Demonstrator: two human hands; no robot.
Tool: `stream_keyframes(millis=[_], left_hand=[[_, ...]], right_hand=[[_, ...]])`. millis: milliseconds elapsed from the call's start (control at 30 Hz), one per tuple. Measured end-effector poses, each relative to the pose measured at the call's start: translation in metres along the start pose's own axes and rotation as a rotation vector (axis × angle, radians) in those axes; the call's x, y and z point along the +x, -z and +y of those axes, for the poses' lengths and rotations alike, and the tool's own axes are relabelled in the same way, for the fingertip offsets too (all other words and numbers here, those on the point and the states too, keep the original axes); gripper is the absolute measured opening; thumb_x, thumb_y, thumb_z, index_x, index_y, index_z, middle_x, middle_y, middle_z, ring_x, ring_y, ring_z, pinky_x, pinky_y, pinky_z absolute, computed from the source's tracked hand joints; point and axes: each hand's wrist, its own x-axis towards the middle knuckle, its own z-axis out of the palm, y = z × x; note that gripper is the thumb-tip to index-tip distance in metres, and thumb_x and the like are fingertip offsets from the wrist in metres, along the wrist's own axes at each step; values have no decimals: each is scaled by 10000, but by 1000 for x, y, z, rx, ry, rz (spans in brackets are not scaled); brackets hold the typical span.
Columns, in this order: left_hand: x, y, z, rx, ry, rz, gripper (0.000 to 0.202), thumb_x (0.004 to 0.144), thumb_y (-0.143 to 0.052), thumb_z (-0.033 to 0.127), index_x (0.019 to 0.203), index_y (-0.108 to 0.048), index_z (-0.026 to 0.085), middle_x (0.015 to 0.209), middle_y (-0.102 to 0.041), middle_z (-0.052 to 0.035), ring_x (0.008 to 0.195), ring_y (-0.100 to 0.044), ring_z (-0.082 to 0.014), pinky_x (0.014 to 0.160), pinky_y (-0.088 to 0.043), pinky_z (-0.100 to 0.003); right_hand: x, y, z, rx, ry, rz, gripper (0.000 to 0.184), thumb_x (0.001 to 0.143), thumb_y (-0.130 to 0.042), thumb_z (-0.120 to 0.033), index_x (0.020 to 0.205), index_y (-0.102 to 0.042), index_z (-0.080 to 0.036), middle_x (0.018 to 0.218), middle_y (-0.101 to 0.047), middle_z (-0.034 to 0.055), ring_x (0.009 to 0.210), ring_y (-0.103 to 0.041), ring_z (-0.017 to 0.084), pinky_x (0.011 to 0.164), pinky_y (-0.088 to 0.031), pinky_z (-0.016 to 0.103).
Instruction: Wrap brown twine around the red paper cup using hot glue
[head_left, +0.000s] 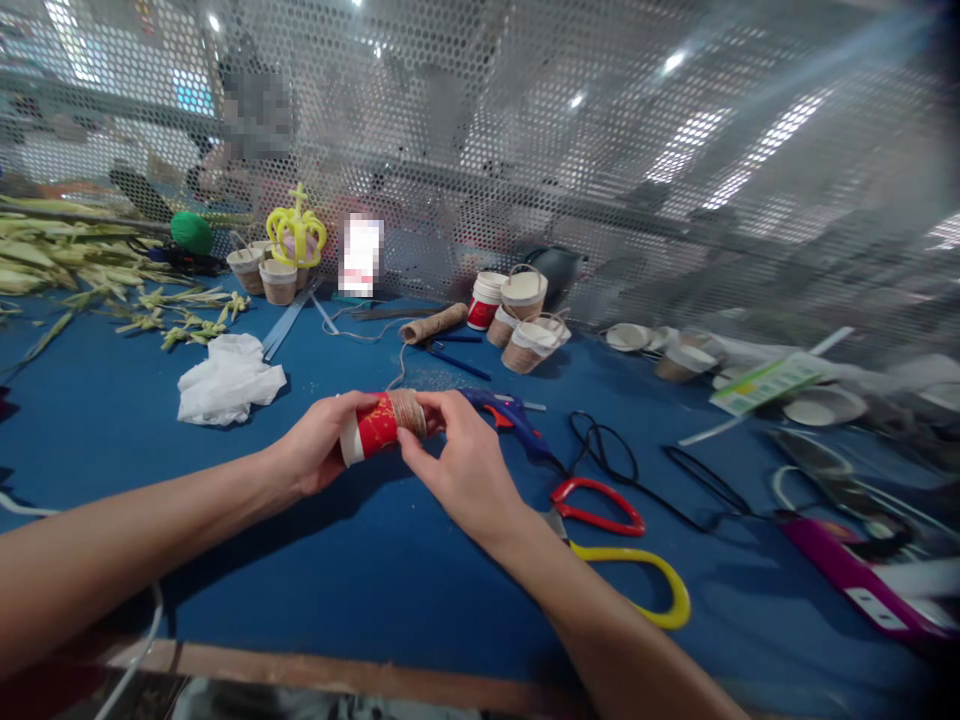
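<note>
A red and white paper cup [377, 428] lies sideways between my hands, with brown twine [409, 413] wound round one end of it. My left hand [321, 440] grips the cup by its white-rimmed end. At the twine end, the fingers of my right hand [466, 455] close around the cup, some of them hidden behind it. From the cup a strand of twine runs back to a twine roll [435, 323] on the blue table [360, 590]. Just beyond my right hand lies a blue glue gun [517, 420].
Scissors [600, 510] with red and yellow handles lie by my right forearm. Twine-wrapped cups [525, 345] stand behind. White tissue [229, 380] and corn husks [67, 245] are at left. A purple power strip [862, 580] and black cable lie right. Perforated metal mesh [450, 130] closes the back.
</note>
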Motion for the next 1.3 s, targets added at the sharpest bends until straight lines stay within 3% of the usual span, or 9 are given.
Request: stream_keyframes(millis=[300,433,633,733,833,1000,1100,1300], left_hand=[[0,-2,5,-44,29,-16,189,748,-438,133,656,-594,83,549,-593,-37,454,-525,-95,454,-418,-189],[1,0,4,-23,-14,2,132,714,-495,151,687,-606,85,556,-592,-28,454,-516,-91,444,-404,-182],[2,8,-2,204,-258,-125,164,656,-620,225,773,-634,111,662,-640,-24,549,-544,-105,528,-412,-195],[-3,11,-1,421,-390,-209,166,654,-644,227,782,-646,122,677,-637,-8,565,-521,-98,562,-404,-194],[-7,12,1,542,-433,-250,147,657,-643,212,771,-646,119,642,-617,-1,543,-490,-91,543,-391,-188],[-4,11,3,478,-299,-327,207,647,-658,227,819,-645,114,698,-640,-32,608,-535,-120,596,-414,-208],[0,11,1,361,-179,-339,232,681,-629,277,850,-644,119,752,-656,-52,686,-569,-139,663,-422,-222],[-2,10,-4,479,-169,-307,238,699,-596,354,710,-629,118,595,-580,8,523,-454,-73,507,-333,-176]], right_hand=[[2,2,2,143,-41,-33,227,734,-533,-196,957,-519,-157,879,-582,73,738,-555,157,687,-476,315],[3,5,2,143,-37,-48,344,692,-571,-182,1027,-492,-171,956,-571,85,835,-555,186,738,-470,352],[12,24,9,351,-318,-92,273,742,-551,-340,925,-514,-140,809,-598,71,703,-593,157,641,-509,319],[16,31,11,441,-426,-231,266,784,-500,-359,933,-531,-141,907,-612,101,738,-605,170,621,-525,327],[16,34,11,583,-457,-367,296,806,-473,-347,1038,-505,-164,1017,-592,104,823,-600,181,596,-538,308],[7,37,13,535,-424,-392,375,775,-530,-301,1117,-437,-178,1030,-592,95,732,-617,155,639,-530,329],[2,35,15,485,-356,-400,384,744,-569,-251,1095,-442,-163,1046,-585,98,830,-606,173,734,-505,349],[6,35,15,471,-319,-438,317,832,-444,-349,1055,-547,-148,1133,-568,97,1026,-528,181,897,-399,359]])
